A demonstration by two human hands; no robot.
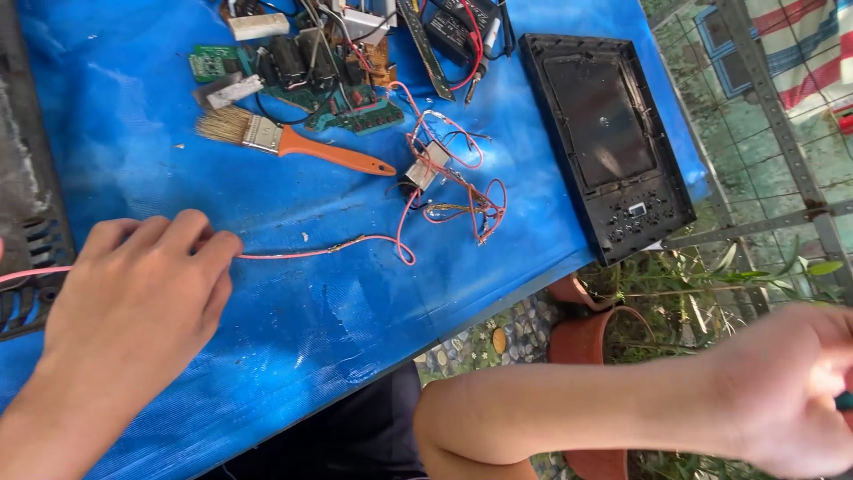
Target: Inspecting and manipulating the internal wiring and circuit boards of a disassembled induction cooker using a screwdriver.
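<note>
- The blue table (293,320), its top a crinkled plastic sheet, carries nearly everything and runs off the left and top of the view.
- A black rectangular casing (607,142) lies flat by the table's right edge, a shallow tray shape with a dark recessed panel inside and a cluster of small button holes at its near end.
- A dark slotted grille (27,240) sits at the left edge, partly hidden by the left hand.
- Along the far edge is a heap of green circuit boards (311,76) with dark blocky parts and tangled leads (too cluttered to pick out singly).
- A paintbrush (284,142) with an orange handle, metal ferrule and pale bristles lies just in front of that heap.
- A small pale component (428,164) trails a loop of thin pink wires near the middle of the surface.
- The pink wire (320,253) stretches across the middle of the surface from that loop to the left hand.
- The left hand (142,293) rests knuckles up near the left edge, fingers curled down with the tips pressing on the pink wire; whether it pinches it I cannot tell.
- The right hand (786,391) hangs off the table past its near right corner, blurred, above terracotta pots (582,342); I cannot tell how far it is open.
</note>
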